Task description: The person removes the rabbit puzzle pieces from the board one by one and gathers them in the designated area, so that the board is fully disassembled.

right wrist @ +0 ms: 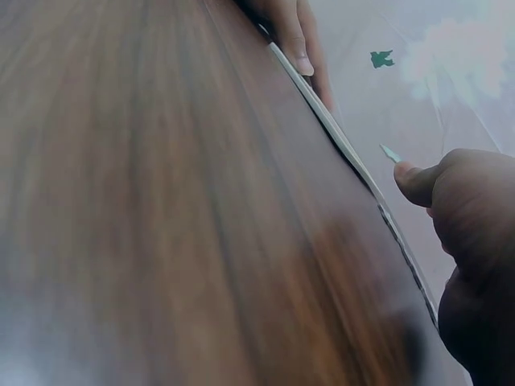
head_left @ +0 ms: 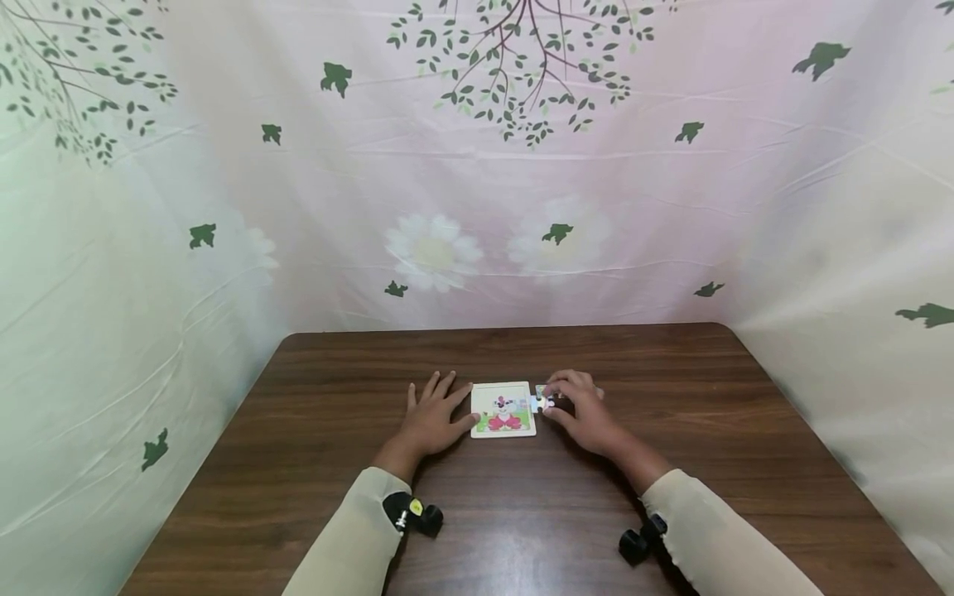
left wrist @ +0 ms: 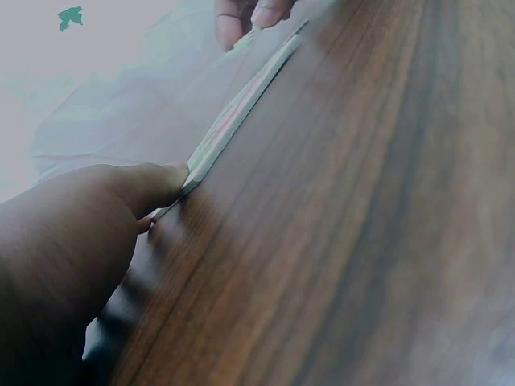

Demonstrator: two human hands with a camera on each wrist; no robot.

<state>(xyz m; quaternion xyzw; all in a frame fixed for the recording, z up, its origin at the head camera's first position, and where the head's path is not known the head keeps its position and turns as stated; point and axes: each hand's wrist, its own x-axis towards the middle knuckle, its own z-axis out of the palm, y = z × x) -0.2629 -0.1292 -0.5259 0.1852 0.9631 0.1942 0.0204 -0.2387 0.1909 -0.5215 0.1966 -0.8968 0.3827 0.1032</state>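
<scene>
A flat white-framed puzzle board [head_left: 503, 391] with a pink cartoon mouse picture lies on the brown table. My left hand [head_left: 435, 420] rests at its left side with fingers spread, the thumb on the frame's edge. At the board's right side my right hand [head_left: 586, 415] pinches a small flat puzzle piece [right wrist: 389, 153] between thumb and fingers. In the right wrist view this piece is held above the tabletop. Partly covered by the right hand, more small coloured pieces [head_left: 540, 389] lie beside the board; how many cannot be told.
The wood-grain table [head_left: 492, 513] has rounded far corners. A pale cloth [head_left: 484, 182] printed with leaves, birds and daisies hangs behind it and on both sides. Black wrist cameras sit on the left sleeve [head_left: 350, 530] and the right sleeve [head_left: 723, 530].
</scene>
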